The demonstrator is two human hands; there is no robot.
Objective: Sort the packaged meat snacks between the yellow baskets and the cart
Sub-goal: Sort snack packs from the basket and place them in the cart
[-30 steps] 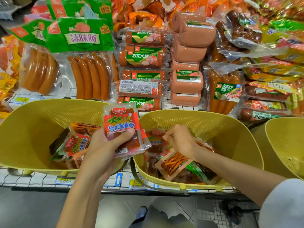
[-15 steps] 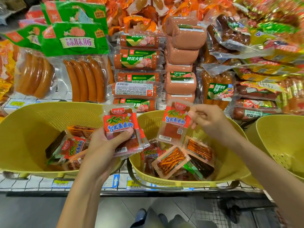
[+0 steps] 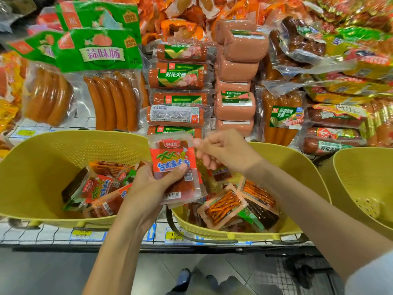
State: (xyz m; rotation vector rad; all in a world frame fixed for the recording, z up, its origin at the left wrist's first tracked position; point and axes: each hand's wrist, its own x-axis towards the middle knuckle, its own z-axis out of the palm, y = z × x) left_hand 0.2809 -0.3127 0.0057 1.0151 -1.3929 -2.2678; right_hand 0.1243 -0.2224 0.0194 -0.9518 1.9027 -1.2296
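The left hand (image 3: 146, 188) grips a stack of red snack packets (image 3: 173, 165) above the gap between two yellow baskets (image 3: 42, 158); the right hand (image 3: 223, 152) pinches the top packet's upper corner.

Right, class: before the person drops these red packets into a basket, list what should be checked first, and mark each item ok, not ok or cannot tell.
1. Left hand has a firm hold on the red packets: ok, thumb pressed across the front.
2. Right hand is clear of the stack: cannot tell, fingertips sit at the packets' top right edge.
3. Number of packets held: cannot tell, layers overlap.
4. Left basket has room: ok, much bare wall showing.
5. Middle basket has room: ok, packets lie only along the bottom.
6. Matching red packets already in the left basket: ok, similar labels visible.
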